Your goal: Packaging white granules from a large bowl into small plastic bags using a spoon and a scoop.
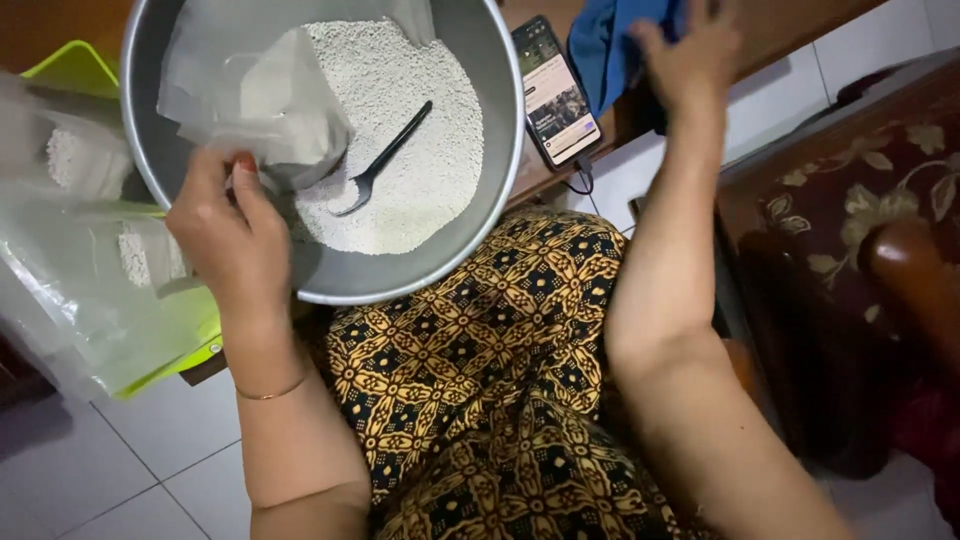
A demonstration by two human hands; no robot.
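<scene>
A wide metal bowl (pixel 420 275) rests on my lap and holds a heap of white granules (pixel 415 150). A black plastic spoon (pixel 385 160) lies in the granules. My left hand (pixel 232 235) grips a clear plastic bag (pixel 265 95) partly filled with the white granules, held over the bowl's left side. My right hand (pixel 690 55) reaches up to the right and touches a blue cloth (pixel 610 40) on the wooden surface, its fingers spread.
A phone (pixel 557 90) with a lit screen and a cable lies on the wooden ledge beside the bowl. A green tray (pixel 160 365) at the left carries several filled clear bags (pixel 80 160). A dark wooden chair with flowered upholstery (pixel 860 230) stands at the right. White floor tiles lie below.
</scene>
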